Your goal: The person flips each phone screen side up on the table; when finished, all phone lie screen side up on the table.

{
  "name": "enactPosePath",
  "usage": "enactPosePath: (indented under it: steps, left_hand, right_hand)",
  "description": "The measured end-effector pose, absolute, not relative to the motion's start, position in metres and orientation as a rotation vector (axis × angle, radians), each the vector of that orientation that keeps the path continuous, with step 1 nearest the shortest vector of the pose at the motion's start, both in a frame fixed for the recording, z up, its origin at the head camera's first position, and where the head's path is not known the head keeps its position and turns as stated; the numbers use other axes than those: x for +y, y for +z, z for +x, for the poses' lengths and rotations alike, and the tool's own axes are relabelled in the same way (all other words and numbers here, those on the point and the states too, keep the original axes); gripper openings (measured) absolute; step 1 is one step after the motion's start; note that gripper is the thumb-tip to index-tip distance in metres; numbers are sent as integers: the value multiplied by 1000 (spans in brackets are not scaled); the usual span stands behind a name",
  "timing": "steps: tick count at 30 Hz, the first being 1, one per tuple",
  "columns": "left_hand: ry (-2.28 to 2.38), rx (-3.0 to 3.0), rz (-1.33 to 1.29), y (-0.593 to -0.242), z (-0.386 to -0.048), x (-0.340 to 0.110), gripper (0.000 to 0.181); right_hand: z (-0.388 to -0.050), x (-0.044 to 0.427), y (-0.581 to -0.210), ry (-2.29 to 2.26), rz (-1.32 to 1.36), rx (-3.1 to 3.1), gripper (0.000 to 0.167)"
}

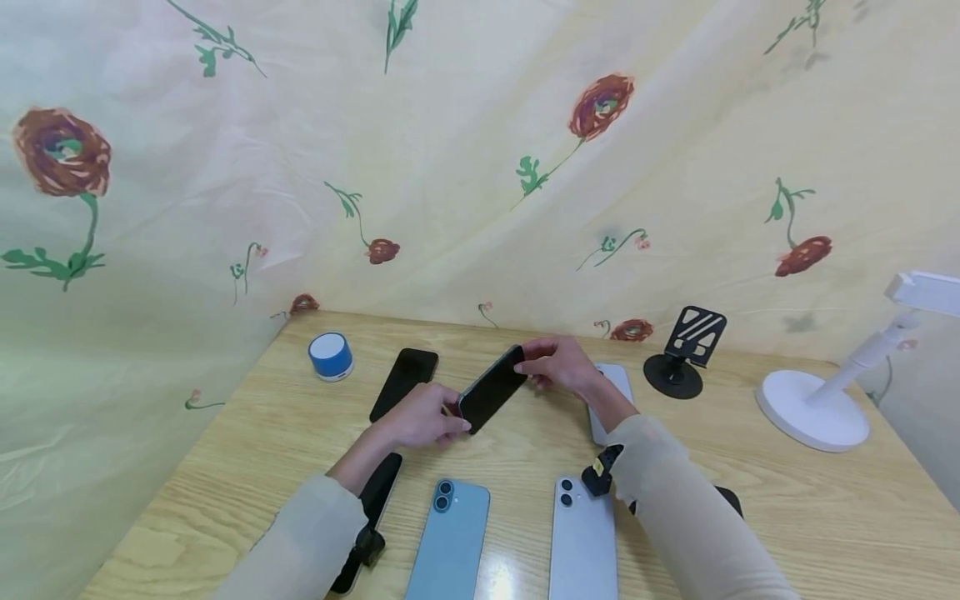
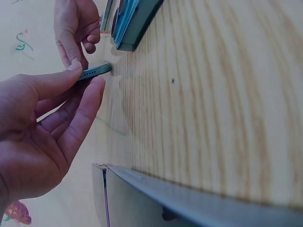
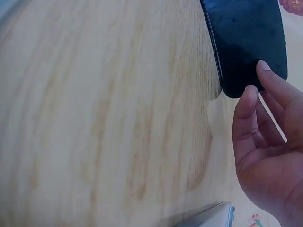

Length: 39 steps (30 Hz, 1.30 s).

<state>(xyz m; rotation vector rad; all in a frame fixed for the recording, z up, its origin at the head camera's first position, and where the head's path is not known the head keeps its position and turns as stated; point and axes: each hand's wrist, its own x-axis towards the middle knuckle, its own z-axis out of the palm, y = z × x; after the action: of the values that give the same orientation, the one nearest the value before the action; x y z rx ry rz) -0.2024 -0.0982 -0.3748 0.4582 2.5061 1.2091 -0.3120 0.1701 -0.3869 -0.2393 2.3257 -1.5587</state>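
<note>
In the head view a dark-screened phone (image 1: 491, 390) is held tilted above the table by both hands. The left hand (image 1: 422, 415) pinches its lower left end, and the right hand (image 1: 558, 367) grips its upper right end. From the left wrist view, the phone's edge (image 2: 97, 71) shows between the thumb and fingers of the left hand (image 2: 52, 113), with the other hand (image 2: 75, 28) beyond. The right wrist view has the black screen (image 3: 248, 42) facing the camera, the right hand's (image 3: 270, 137) thumb and fingers at its lower corner.
Black phones (image 1: 403, 382) lie left of the hands. A blue phone (image 1: 450, 542) and a pale one (image 1: 582, 546) lie in front, another pale phone (image 1: 617, 382) under the right wrist. Behind stand a blue-and-white cylinder (image 1: 330, 357), a black stand (image 1: 673, 375) and a white stand (image 1: 813, 412).
</note>
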Motion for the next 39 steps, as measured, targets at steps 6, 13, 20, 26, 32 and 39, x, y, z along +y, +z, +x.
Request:
enactPosePath:
  steps: [6, 13, 20, 26, 32, 39]
  left_hand:
    - [1266, 2534, 419, -376, -204, -97, 33]
    - [1272, 2523, 418, -376, -204, -96, 81]
    - [1247, 2507, 420, -373, -202, -95, 81]
    - [1234, 2505, 403, -373, -202, -96, 81]
    - [1231, 2500, 401, -376, -202, -98, 80]
    - [1212, 2496, 402, -379, -201, -100, 78]
  right_hand:
    - [-312, 171, -387, -1527, -241, 2357, 35]
    - [-313, 170, -390, -1515, -215, 2370, 36]
    - [-312, 169, -389, -1524, -223, 2365, 32]
    - [-312, 168, -390, -1541, -237, 2348, 30]
    - [-312, 167, -391, -1546, -256, 2321, 26]
    - [-310, 170, -388, -1439, -308, 2353, 34]
